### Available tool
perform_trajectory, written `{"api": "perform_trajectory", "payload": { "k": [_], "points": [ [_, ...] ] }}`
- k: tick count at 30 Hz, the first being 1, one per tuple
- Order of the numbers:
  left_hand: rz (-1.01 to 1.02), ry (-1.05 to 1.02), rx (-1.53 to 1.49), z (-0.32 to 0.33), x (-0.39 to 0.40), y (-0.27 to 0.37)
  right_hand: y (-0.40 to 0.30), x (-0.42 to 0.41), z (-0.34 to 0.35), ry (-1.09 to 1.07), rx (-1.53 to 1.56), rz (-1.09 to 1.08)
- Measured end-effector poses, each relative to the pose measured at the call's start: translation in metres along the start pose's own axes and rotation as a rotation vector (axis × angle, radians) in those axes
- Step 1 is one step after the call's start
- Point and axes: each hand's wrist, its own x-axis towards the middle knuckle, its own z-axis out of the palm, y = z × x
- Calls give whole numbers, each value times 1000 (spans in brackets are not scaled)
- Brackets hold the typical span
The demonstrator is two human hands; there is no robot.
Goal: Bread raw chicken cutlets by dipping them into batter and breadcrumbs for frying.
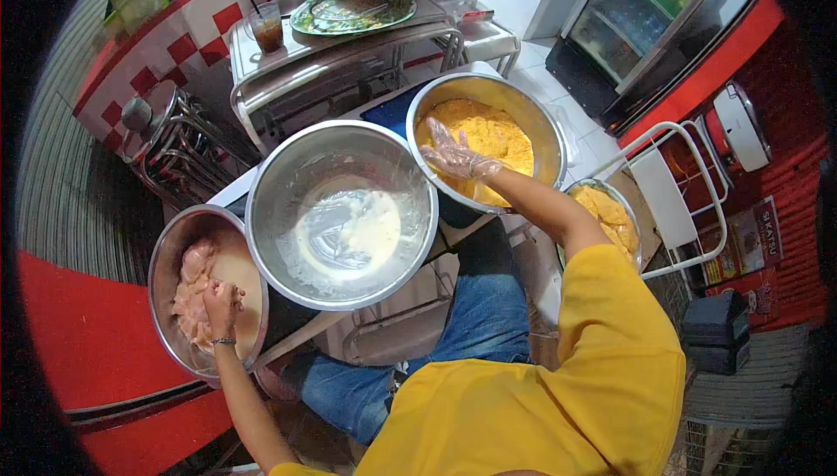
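Note:
My left hand (223,306), bare with a bracelet at the wrist, is inside the left steel bowl (157,309). Its fingers are curled against raw, skinless-looking meat pieces (195,267) lying in cloudy, pinkish liquid; whether a piece is between them is hidden. In a clear plastic glove, my right hand (454,154) has its fingers spread over yellow-orange breading crumbs (503,129) in the right steel bowl (556,126). Between these two stands a larger steel bowl (261,221) with pale, creamy batter (373,227) in its bottom and smeared up its wall.
Breaded pieces (601,211) fill a tray beside my right elbow. A white metal chair (667,195) stands at the right. Beyond the bowls, a metal table (353,44) bears a drink cup (267,31) and a patterned round tray (353,13). Stacked stools (189,149) are at left, a display fridge (628,31) behind.

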Motion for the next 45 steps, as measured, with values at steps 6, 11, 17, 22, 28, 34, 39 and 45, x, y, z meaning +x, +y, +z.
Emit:
{"api": "perform_trajectory", "payload": {
  "k": [6,11,17,22,28,34,39,45],
  "points": [
    [33,27,54,-17,-2,-14,-18,-39,-49,166,-62,-146],
    [71,-22,116,7,6,2,46,-75,-6,-278,-289,-72],
    [57,5,95,-12,0,-11,-6,-62,-59,-427,-50,67],
    [95,28,83,-4,-6,0,3,-20,-62,-143,-32,23],
    [37,0,143,4,-11,17,-5,3,-5,-24,-122,110],
    [-41,-25,195,1,-6,12,22,11,-12,317,7,144],
    [183,-36,266,-1,-4,3,37,5,-6,49,-196,168],
    [30,-68,260,7,-5,5,53,-3,-8,93,-166,185]
  ]
}}
